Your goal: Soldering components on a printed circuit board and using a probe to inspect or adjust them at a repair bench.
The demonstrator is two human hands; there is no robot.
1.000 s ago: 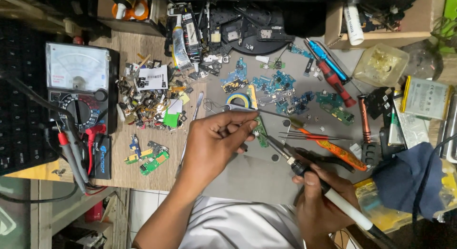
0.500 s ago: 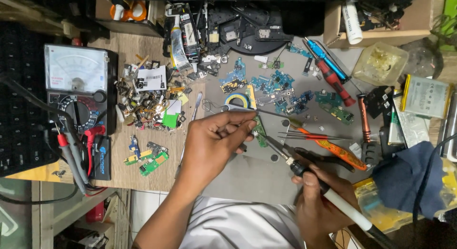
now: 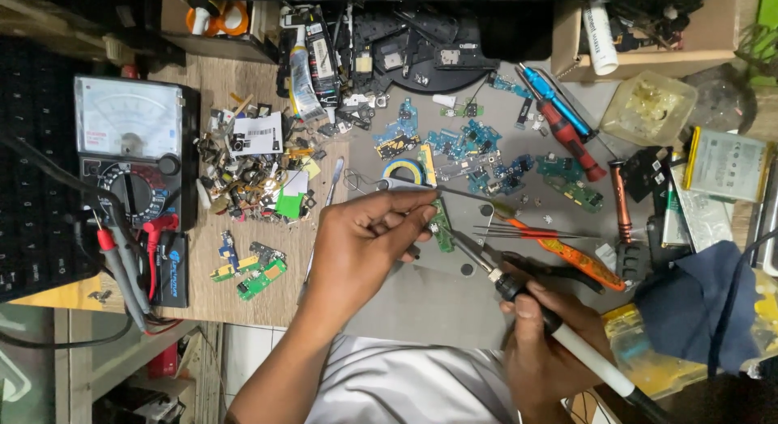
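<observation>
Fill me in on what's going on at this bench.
A person is soldering at a cluttered electronics bench. The left hand pinches a small green circuit board over the grey work mat. The right hand holds a soldering iron, its tip at the board's edge. An analog multimeter sits at the left.

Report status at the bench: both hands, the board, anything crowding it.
Left hand pinches small green circuit board. Right hand grips soldering iron, tip at board. Orange-handled tweezers lie close beside.
</observation>
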